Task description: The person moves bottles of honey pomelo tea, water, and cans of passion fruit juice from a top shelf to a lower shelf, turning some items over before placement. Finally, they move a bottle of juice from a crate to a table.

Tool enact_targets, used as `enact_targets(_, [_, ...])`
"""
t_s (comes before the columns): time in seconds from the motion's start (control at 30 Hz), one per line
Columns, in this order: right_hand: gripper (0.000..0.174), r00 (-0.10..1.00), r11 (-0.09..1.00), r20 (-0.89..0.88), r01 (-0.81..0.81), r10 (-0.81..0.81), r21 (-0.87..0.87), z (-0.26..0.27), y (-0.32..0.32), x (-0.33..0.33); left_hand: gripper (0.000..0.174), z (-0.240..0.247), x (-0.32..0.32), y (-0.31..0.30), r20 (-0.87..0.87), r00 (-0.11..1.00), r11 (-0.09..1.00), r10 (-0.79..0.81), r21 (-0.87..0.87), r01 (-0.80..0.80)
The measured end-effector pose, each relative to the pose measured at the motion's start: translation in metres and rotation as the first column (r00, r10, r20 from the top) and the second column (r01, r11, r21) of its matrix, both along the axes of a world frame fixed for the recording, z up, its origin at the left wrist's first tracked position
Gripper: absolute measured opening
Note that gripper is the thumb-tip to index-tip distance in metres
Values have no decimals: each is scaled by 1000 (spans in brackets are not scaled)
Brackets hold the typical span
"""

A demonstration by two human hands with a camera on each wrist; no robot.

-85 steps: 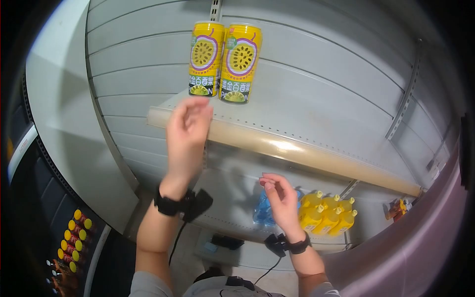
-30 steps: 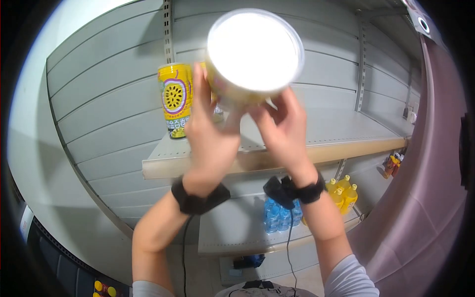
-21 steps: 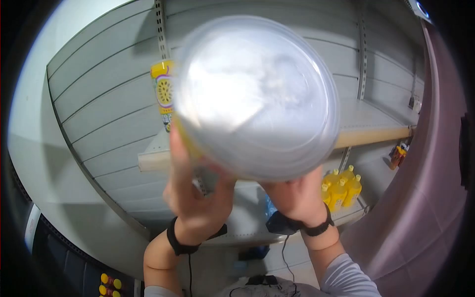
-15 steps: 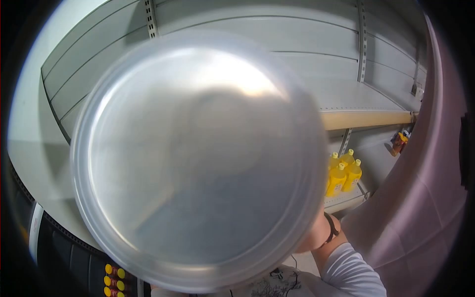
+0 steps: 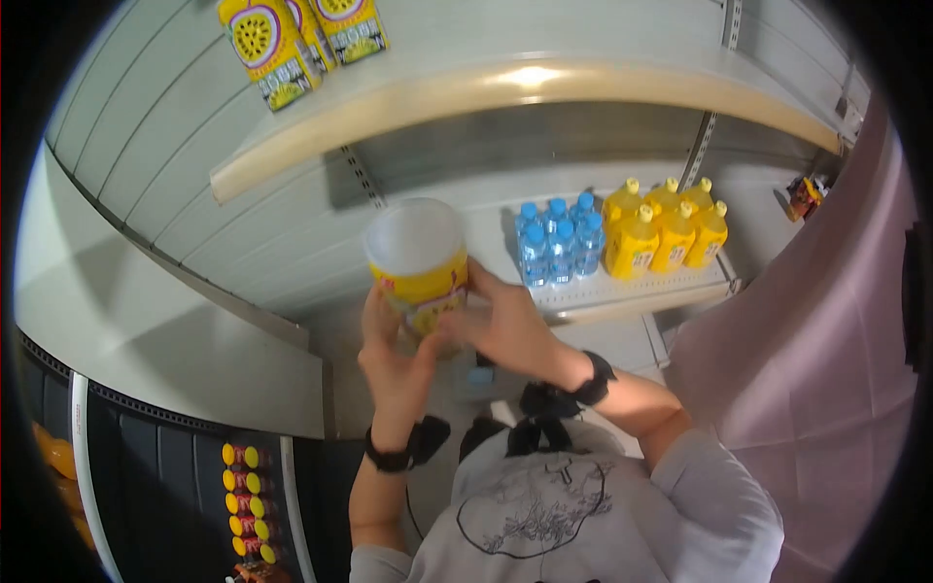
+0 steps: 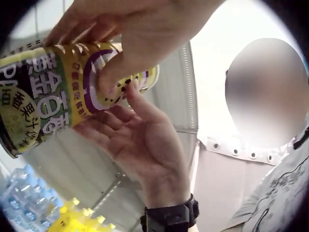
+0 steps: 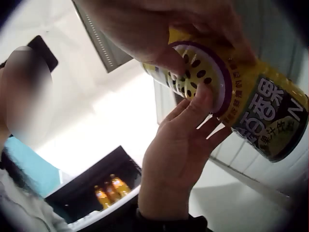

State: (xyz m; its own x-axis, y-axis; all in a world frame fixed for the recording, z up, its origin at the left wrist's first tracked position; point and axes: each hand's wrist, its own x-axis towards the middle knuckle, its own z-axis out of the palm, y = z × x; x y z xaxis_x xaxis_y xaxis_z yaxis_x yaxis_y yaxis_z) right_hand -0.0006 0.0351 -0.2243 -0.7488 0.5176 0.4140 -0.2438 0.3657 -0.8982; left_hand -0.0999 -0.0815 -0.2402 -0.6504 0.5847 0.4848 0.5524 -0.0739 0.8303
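Note:
Both hands hold a large yellow drink can [image 5: 428,284] in front of the body, below the front edge of the upper shelf. Its whitish round end tilts up towards the head camera. Passion fruit pictures and large printed characters cover the side of the can [image 6: 55,96] in the left wrist view. My left hand [image 5: 394,374] grips it from the left, thumb across the label. From the other side my right hand [image 5: 520,325] holds it, and the right thumb lies on the fruit picture of the can [image 7: 270,116] in the right wrist view.
More passion fruit cans [image 5: 255,44] stand on the upper shelf [image 5: 466,92]. The lower shelf bears blue water bottles [image 5: 560,255] and yellow bottles [image 5: 637,248]. Yellow-capped bottles [image 5: 246,505] line a dark rack at lower left. A pinkish curtain [image 5: 777,360] hangs on the right.
At first both hands were empty near the shelf. The can then came up close to the head camera, filling much of its view. Now it is lower and farther off, and the head view looks further down.

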Motion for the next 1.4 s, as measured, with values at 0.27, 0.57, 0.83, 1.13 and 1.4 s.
enact_targets(0.27, [58,961,981,196,186,-193,57,-111,43,-45,82,-110,-52,58,203,970,981,-132,-113,157])
enact_targets(0.57, [58,935,953,200,270,-293,134,-163,105,-84,76,-161,-99,126,181,948,952,-263,-109,285])
enact_targets(0.83, [56,902,936,252,344,-350,69,-174,139,-114,73,-190,-130,184,-16,941,939,-338,67,338])
enact_targets(1.13, [52,865,902,286,433,-412,-9,-196,170,-137,81,-207,-165,224,-54,940,935,-336,-143,325])
enact_targets(1.4, [49,850,886,281,464,-445,-1,-203,191,-151,83,-221,-187,255,-56,928,922,-368,-151,356])
